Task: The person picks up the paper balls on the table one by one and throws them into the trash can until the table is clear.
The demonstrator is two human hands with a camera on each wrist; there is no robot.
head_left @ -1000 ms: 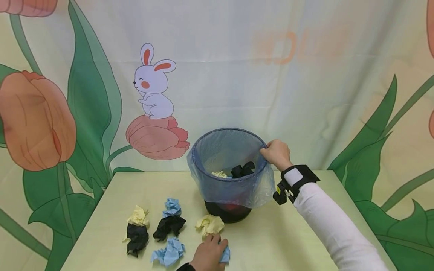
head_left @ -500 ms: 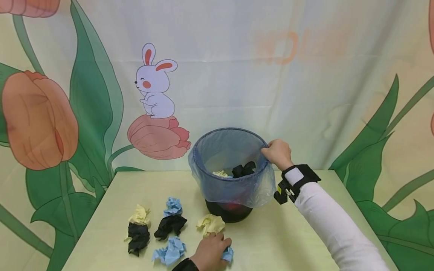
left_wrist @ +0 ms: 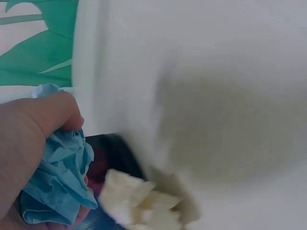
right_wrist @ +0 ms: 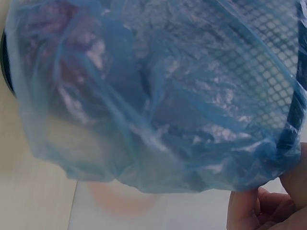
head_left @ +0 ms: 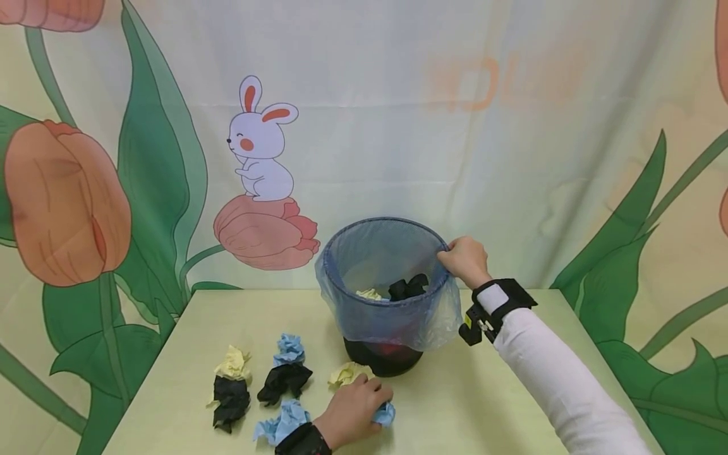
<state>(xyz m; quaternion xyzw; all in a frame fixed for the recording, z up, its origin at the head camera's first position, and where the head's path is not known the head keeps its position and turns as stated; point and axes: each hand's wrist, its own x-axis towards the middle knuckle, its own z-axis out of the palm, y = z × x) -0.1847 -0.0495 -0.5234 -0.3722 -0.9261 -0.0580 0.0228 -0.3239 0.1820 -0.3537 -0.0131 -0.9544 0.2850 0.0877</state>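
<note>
Left hand (head_left: pixel 354 411) is clamped on a crumpled blue paper (left_wrist: pixel 60 177), with the thumb bent over it and the fingers curled below. This paper is above or on the near part of the table (head_left: pixel 483 392), in front of the bin (head_left: pixel 382 362) and near a yellow paper ball (head_left: pixel 345 374); whether it touches the table, I cannot tell. Right hand (head_left: pixel 465 260) pinches the bin's rim through the blue liner (head_left: pixel 370 325).

I judge that the step in hand is to pick up one paper for the bin. The next move seems to call for raising it above the rim, bringing it over the mouth and loosening the fingers, with the right hand steadying the bin.

At least five other papers (head_left: pixel 284 382) lie to the left, one partly covered by the left wristband (head_left: pixel 304 440). Inside the bin, a black paper (head_left: pixel 408 287) and some yellow (head_left: pixel 371 294) show; the front wall hides what is deeper. The right fingertips are partly behind the liner, and a reddish patch low on the bin is unclear
</note>
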